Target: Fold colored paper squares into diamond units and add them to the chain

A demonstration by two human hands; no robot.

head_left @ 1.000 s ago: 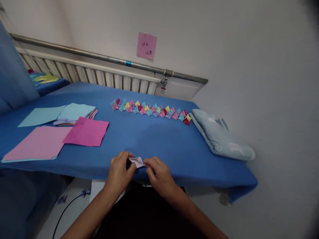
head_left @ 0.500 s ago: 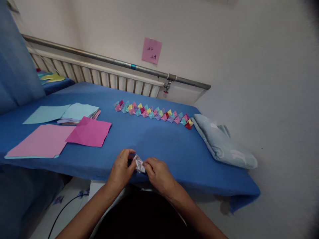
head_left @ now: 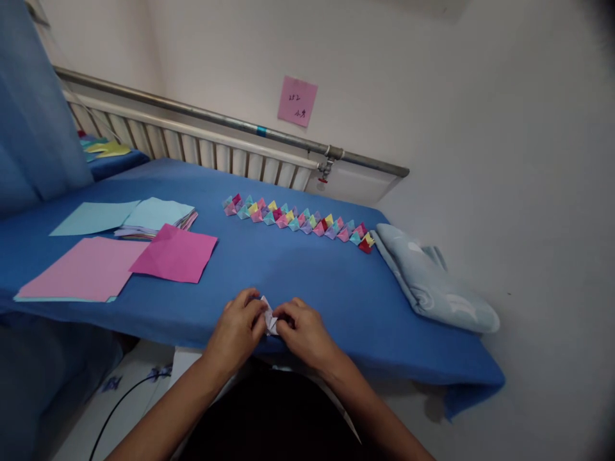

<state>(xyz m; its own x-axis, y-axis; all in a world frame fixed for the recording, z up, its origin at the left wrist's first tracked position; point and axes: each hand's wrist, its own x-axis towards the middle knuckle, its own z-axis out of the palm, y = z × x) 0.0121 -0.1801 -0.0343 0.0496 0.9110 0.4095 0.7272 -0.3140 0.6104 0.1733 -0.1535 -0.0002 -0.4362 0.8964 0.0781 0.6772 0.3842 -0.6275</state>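
Holding small white folded-paper piece at near edge of blue cloth, pinched btwn L hand and R hand, thumb and fingertips of each nearly together on it; hard to tell exact folds, prob. partly covered. Beyond: row of interlocked multicolour folded-paper units. To L: magenta sheet overlapping pink sheet, w/ lt-blue-topped paper stack behind. To R: folded lt-blue blanket.
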